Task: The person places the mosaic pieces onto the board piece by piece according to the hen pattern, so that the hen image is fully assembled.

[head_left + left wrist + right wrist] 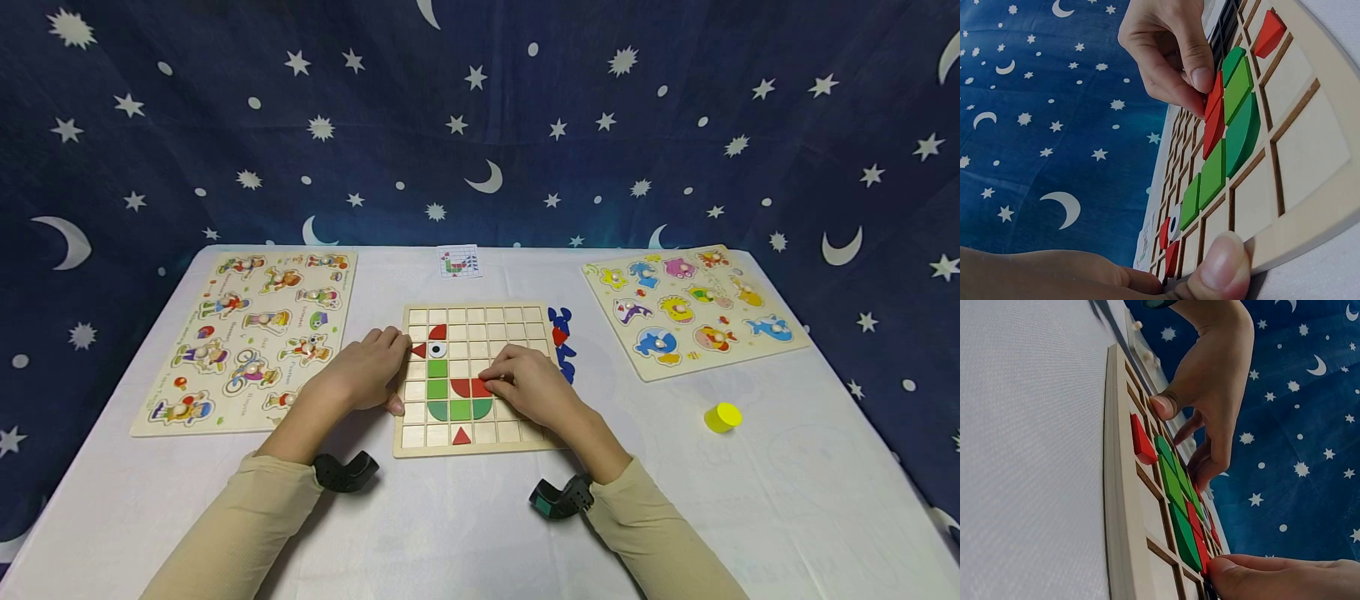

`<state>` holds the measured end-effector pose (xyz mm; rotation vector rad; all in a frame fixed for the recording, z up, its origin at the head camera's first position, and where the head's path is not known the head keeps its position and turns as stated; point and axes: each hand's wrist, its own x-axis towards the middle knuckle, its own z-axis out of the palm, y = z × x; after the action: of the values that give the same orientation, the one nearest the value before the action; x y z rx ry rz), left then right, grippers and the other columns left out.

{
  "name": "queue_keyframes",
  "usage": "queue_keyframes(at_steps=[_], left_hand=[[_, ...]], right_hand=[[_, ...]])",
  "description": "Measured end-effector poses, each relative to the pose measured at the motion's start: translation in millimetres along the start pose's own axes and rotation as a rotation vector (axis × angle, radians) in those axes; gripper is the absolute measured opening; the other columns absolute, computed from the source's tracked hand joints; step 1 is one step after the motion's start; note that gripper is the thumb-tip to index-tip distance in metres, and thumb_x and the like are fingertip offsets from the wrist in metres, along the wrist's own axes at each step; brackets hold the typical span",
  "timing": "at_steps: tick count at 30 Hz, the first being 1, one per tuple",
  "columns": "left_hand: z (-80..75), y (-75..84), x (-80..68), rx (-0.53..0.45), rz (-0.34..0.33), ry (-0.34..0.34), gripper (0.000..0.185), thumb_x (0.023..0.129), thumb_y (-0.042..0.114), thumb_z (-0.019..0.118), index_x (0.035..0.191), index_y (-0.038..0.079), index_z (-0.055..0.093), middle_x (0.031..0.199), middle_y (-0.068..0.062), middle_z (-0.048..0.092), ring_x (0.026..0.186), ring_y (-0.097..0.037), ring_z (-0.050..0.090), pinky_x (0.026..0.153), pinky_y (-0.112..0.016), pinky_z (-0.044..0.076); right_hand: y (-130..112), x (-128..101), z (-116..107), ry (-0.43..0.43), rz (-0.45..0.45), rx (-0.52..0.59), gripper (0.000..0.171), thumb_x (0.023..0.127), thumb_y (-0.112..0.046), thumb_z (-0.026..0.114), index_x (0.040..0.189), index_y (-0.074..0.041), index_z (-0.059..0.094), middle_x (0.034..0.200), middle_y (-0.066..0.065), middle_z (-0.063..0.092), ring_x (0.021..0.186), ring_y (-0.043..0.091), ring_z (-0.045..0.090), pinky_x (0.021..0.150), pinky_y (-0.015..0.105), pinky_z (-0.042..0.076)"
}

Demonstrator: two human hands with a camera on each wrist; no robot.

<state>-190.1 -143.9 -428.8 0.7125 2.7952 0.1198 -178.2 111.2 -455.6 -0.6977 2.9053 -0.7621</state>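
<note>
A wooden grid board (pixel 480 452) lies mid-table with coloured pieces in its cells. My right hand (pixel 536 387) pinches a red puzzle piece (pixel 1214 94) between thumb and index finger, at a cell beside a red quarter-round piece (pixel 461 387). Along the board's left edge rests my left hand (pixel 367 371), its thumb near the lower corner and its fingers farther up. Green squares (pixel 437 388), green rounded pieces (pixel 482 408), a white eye piece (pixel 437 349) and several red pieces, among them a red triangle (pixel 461 436), sit on the grid.
Blue pieces (pixel 566 350) are lined up at the board's right edge. A pattern card (pixel 460 261) lies behind. Picture peg puzzles stand left (pixel 232 392) and right (pixel 660 300). A yellow cylinder (pixel 723 417) is at the right.
</note>
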Motion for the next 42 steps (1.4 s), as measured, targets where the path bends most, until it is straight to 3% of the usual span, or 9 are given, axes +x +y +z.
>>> queue_keyframes(at_steps=[5, 12, 16, 22, 42], left_hand=[[-1.1, 0.6, -0.8, 0.001, 0.002, 0.003, 0.09, 0.06, 0.046, 0.081, 0.127, -0.001, 0.044, 0.124, -0.016, 0.049, 0.112, -0.033, 0.048, 0.087, -0.049, 0.047], [-2.3, 2.0, -1.0, 0.0, 0.006, 0.003, 0.09, 0.061, 0.046, 0.081, 0.128, -0.001, 0.044, 0.124, -0.017, 0.049, 0.112, -0.033, 0.049, 0.087, -0.048, 0.047], [-2.2, 2.2, -1.2, 0.003, 0.008, 0.0, 0.089, 0.061, 0.045, 0.081, 0.127, -0.001, 0.044, 0.125, -0.017, 0.049, 0.112, -0.033, 0.049, 0.088, -0.047, 0.047], [-1.6, 1.1, -2.0, 0.01, 0.01, -0.002, 0.089, 0.061, 0.046, 0.081, 0.128, -0.001, 0.044, 0.126, -0.017, 0.048, 0.112, -0.033, 0.048, 0.088, -0.048, 0.047], [-1.1, -0.1, -1.0, 0.007, 0.018, 0.008, 0.09, 0.061, 0.047, 0.081, 0.127, -0.001, 0.044, 0.123, -0.016, 0.048, 0.111, -0.032, 0.048, 0.087, -0.047, 0.048]], right_hand=[[6, 1, -6, 0.007, 0.045, 0.045, 0.017, 0.087, -0.024, 0.069, 0.101, -0.018, 0.076, 0.095, -0.005, 0.063, 0.086, 0.011, 0.057, 0.08, 0.03, 0.048], [42, 1, -31, 0.14, 0.122, 0.054, 0.023, 0.088, -0.023, 0.069, 0.108, -0.012, 0.072, 0.095, 0.003, 0.062, 0.079, 0.016, 0.054, 0.072, 0.032, 0.043], [66, -3, -39, 0.187, 0.224, 0.022, 0.029, 0.087, -0.023, 0.069, 0.113, -0.01, 0.07, 0.097, 0.008, 0.06, 0.081, 0.02, 0.052, 0.071, 0.032, 0.04], [82, -5, -41, 0.175, 0.356, 0.031, 0.036, 0.088, -0.025, 0.068, 0.12, -0.009, 0.066, 0.099, 0.01, 0.052, 0.085, 0.023, 0.047, 0.071, 0.033, 0.038], [81, -4, -31, 0.193, 0.381, -0.022, 0.036, 0.088, -0.025, 0.068, 0.12, -0.009, 0.065, 0.096, 0.012, 0.051, 0.084, 0.024, 0.046, 0.07, 0.033, 0.034]])
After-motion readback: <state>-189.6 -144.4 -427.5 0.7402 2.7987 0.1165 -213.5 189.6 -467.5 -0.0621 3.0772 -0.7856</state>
